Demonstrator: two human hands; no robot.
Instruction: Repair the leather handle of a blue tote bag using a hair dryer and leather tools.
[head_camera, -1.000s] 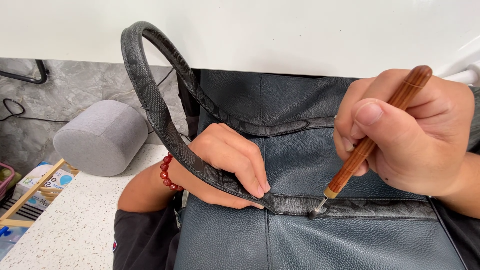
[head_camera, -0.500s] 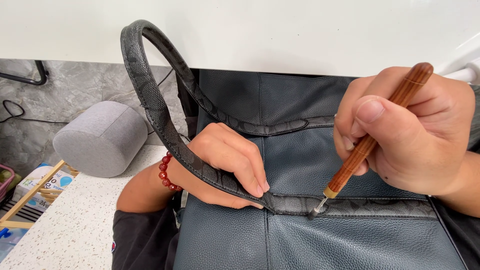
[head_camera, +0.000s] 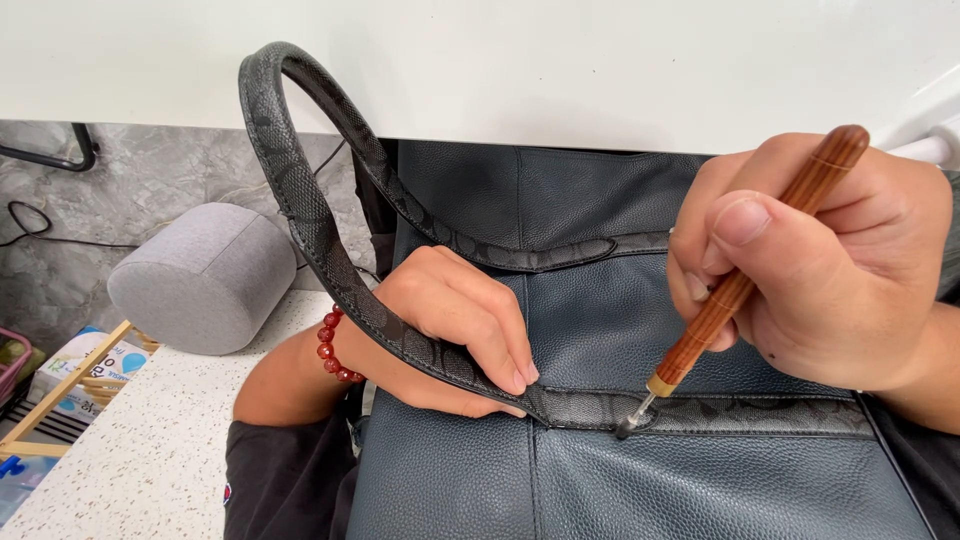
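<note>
Nothing has shifted: left hand (head_camera: 450, 325) pinching the strap (head_camera: 300, 200), right hand (head_camera: 830, 260) gripping the wooden-handled tool (head_camera: 740, 280) (its tip could slip and scar the leather bag (head_camera: 600, 300)).

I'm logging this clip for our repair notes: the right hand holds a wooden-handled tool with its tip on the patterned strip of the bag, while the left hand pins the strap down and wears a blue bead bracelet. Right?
Nearly. The head view shows the bracelet on the left hand's wrist is red, not blue. The rest holds: the right hand holds the wooden-handled tool, tip on the patterned strip, and the left hand pins the strap.
</note>
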